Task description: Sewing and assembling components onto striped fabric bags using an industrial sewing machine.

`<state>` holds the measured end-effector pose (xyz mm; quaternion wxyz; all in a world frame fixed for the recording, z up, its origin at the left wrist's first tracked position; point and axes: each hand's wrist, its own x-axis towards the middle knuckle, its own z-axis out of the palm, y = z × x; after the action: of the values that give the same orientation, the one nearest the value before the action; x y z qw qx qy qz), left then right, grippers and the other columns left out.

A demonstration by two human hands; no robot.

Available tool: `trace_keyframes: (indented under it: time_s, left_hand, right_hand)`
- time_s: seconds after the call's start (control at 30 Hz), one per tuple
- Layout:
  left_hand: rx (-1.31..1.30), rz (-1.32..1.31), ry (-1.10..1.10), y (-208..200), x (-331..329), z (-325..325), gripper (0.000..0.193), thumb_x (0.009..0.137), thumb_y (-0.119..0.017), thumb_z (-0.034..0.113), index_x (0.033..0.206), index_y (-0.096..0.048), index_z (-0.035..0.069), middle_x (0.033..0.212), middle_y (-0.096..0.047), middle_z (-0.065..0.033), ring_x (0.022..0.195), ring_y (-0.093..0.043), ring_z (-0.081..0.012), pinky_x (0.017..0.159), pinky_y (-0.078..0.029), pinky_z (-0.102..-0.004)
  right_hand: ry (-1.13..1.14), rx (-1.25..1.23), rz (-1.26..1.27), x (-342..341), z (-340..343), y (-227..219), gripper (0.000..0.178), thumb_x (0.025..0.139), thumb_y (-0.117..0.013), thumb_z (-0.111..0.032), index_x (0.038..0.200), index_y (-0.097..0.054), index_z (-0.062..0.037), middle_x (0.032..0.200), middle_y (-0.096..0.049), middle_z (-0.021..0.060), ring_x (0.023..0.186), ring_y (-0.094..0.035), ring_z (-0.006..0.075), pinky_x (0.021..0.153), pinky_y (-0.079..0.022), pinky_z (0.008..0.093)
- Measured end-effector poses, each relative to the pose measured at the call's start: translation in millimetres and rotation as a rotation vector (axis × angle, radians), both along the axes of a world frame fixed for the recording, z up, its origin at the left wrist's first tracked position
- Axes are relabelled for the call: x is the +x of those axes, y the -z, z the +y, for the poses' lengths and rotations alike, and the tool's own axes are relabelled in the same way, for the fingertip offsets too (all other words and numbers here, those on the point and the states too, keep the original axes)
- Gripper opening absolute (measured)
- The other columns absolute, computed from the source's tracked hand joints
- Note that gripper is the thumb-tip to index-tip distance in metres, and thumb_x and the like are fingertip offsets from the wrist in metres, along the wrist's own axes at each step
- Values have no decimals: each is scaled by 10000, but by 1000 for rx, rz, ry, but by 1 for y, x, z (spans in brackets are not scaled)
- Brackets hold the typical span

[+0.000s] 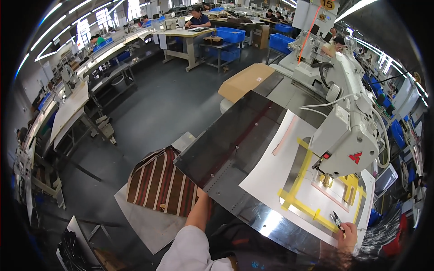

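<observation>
My right hand [347, 235] is closed around a pair of small dark thread snips [336, 220], with the blades pointing up and away. It is at the near right edge of a white sheet [262, 178] with a yellow-taped frame [296, 198]. Just beyond stands the head of a grey-white sewing machine [346, 144], its needle area over a narrow pink strip [332, 197]. My left hand [202, 197] is low beside a brown striped fabric piece [156, 183] with a small gold-coloured fitting [162, 207]. Its fingers are hidden by the fabric and the plate edge.
A dark, shiny plate [226, 144] slopes between my arms under the white sheet. The striped piece lies on a grey board [144, 226], lower left. Brown cardboard [246, 81] rests beyond the plate. Farther off, a person [198, 19] sits at a table near blue bins [230, 35].
</observation>
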<state>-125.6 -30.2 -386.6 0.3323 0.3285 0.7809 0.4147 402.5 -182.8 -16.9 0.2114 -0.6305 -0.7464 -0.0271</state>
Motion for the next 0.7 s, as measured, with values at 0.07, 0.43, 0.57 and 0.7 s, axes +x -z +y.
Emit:
trace_keyframes:
  time_s: [0.07, 0.43, 0.57, 0.7]
  left_hand:
    - [-16, 118, 52, 29, 0, -4, 281, 856, -573, 212, 1016, -582, -18, 887, -640, -140, 736, -625, -260, 713, -489, -353]
    - [-223, -96, 120, -50, -71, -180, 313, 872, -557, 295, 961, -649, 10, 892, -659, -164, 874, -633, -224, 768, -466, -343]
    - [-70, 606, -155, -116, -90, -170, 244, 877, -500, 275, 876, -636, 72, 820, -634, -175, 788, -593, -381, 699, -467, -455]
    - [108, 1052, -285, -220, -149, -180, 201, 907, -467, 221, 905, -593, 64, 864, -604, -152, 796, -584, -355, 680, -451, -448]
  right_hand:
    - [85, -20, 73, 18, -8, 2, 281, 661, -617, 74, 927, -607, -16, 933, -542, 139, 843, -549, 295, 688, -475, 348]
    - [191, -23, 141, 67, 4, 8, 222, 732, -550, 66, 947, -554, 13, 925, -528, 149, 874, -527, 318, 782, -427, 367]
    - [141, 24, 114, 79, 8, 15, 215, 739, -546, 62, 948, -551, 14, 937, -529, 155, 894, -528, 324, 796, -427, 370]
    - [148, 4, 99, 96, 6, 28, 222, 739, -545, 54, 958, -552, 17, 964, -539, 159, 924, -528, 328, 822, -424, 366]
